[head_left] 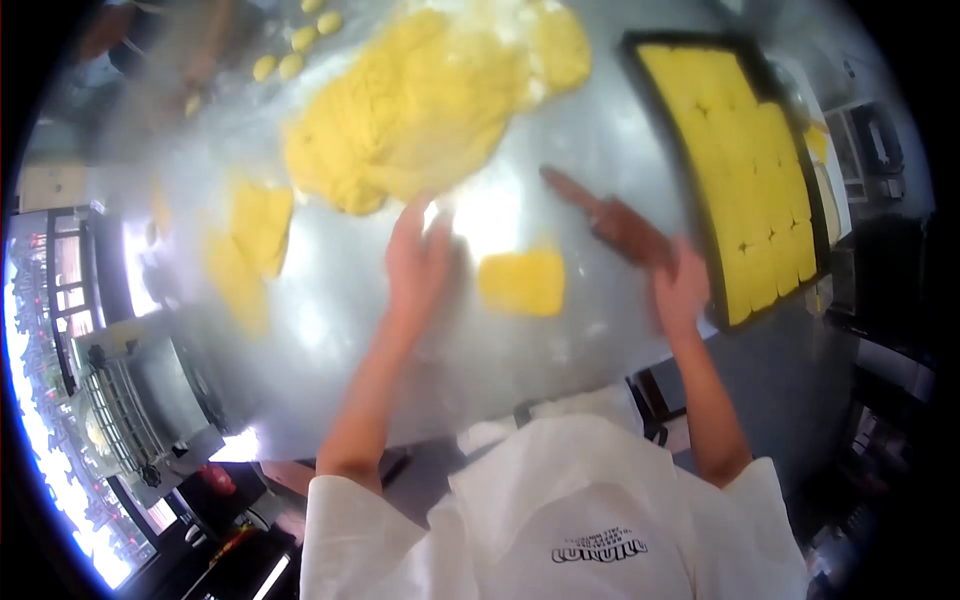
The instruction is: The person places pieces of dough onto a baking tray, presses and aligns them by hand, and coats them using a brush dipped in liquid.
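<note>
My right hand (682,288) is wrapped round one handle of a brown rolling pin (628,230), which slants up and left over the metal table (600,350). Between my hands a flat, roughly square piece of yellow dough (522,282) lies on the table. My left hand (420,250) is slightly blurred, its fingers apart and pointing at the near edge of a large yellow dough mass (410,110); nothing shows in it. Whether its fingertips touch the dough I cannot tell.
A dark-rimmed tray (712,255) at the right holds rows of flat yellow dough pieces. More dough sheets (262,228) lie at the left. Several small dough balls (303,39) are at the top, near another person's blurred arm (208,40). A metal machine (125,410) stands lower left.
</note>
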`<control>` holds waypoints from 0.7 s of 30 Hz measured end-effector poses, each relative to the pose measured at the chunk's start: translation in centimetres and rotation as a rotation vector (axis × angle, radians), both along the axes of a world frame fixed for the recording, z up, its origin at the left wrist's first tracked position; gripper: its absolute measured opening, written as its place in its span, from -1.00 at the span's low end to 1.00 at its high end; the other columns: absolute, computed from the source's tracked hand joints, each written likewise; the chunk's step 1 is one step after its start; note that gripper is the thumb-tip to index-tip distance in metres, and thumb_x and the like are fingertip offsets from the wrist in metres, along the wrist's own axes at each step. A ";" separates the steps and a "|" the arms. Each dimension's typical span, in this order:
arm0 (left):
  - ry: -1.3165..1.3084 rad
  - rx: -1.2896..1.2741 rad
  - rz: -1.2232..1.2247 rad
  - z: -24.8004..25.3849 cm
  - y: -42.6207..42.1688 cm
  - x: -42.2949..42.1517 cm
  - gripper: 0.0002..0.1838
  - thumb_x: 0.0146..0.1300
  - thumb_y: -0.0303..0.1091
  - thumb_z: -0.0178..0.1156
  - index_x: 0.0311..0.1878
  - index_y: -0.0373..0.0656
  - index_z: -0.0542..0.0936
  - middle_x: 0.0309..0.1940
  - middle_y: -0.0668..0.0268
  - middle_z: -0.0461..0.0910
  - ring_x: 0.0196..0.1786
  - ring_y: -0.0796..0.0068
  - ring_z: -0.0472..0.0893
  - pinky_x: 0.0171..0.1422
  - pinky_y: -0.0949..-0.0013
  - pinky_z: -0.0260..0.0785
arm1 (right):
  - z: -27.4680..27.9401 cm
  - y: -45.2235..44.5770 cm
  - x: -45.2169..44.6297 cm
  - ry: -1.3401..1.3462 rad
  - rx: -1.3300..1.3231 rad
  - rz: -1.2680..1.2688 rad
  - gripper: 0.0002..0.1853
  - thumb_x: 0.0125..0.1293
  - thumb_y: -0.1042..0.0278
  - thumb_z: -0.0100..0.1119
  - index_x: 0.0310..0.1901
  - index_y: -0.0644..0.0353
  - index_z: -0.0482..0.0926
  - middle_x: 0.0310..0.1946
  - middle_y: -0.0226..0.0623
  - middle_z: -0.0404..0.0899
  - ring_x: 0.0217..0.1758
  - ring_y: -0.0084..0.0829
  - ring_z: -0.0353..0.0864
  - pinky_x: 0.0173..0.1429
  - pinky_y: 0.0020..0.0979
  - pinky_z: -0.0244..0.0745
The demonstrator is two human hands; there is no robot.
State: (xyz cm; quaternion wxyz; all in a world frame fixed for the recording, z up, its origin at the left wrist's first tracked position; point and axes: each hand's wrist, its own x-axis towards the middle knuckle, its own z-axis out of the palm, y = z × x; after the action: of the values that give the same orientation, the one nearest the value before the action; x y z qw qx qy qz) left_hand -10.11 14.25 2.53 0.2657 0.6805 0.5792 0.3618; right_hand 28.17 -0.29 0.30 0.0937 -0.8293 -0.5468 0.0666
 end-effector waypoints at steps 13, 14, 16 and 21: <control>0.676 0.549 -0.280 2.3 33.9 12.7 -0.20 0.54 0.05 0.15 0.58 -0.40 0.25 0.56 -0.18 0.27 0.62 -0.14 0.24 0.70 0.02 0.11 | -4.4 2.2 1.9 -0.153 0.148 0.112 -0.37 0.15 0.37 0.26 0.34 0.16 0.54 0.10 -0.03 0.60 0.16 0.10 0.52 0.28 0.05 0.39; 0.702 0.536 -0.275 1.4 37.1 13.7 -0.17 0.54 0.10 0.13 0.58 -0.40 0.24 0.57 -0.17 0.27 0.63 -0.12 0.23 0.71 0.03 0.09 | -4.5 2.2 2.0 -0.168 0.167 0.121 -0.36 0.15 0.36 0.26 0.34 0.16 0.54 0.10 -0.03 0.61 0.16 0.11 0.52 0.29 0.06 0.39; 0.625 0.483 -0.269 -2.2 44.2 15.0 -0.23 0.54 0.16 0.10 0.57 -0.22 0.33 0.58 -0.14 0.26 0.63 -0.12 0.23 0.70 -0.02 0.12 | -4.1 2.0 1.7 -0.202 0.188 0.131 -0.36 0.14 0.34 0.27 0.34 0.16 0.54 0.11 -0.02 0.61 0.15 0.13 0.53 0.30 0.06 0.39; 0.790 0.419 -0.333 -12.1 58.4 15.1 -0.42 0.61 0.05 0.03 0.42 -0.24 0.46 0.24 -0.15 0.59 0.22 -0.28 0.60 0.38 -0.19 0.43 | -1.4 2.3 1.7 -0.089 0.042 0.145 -0.37 0.25 0.14 0.19 0.36 0.17 0.55 0.10 0.00 0.61 0.12 0.16 0.56 0.25 0.09 0.42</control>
State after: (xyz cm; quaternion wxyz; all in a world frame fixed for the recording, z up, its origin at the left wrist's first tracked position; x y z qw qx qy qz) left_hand 5.01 72.64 -9.55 -0.0635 0.8884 0.4335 0.1372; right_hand 29.83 2.02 -1.14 0.0815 -0.7874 -0.6105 0.0245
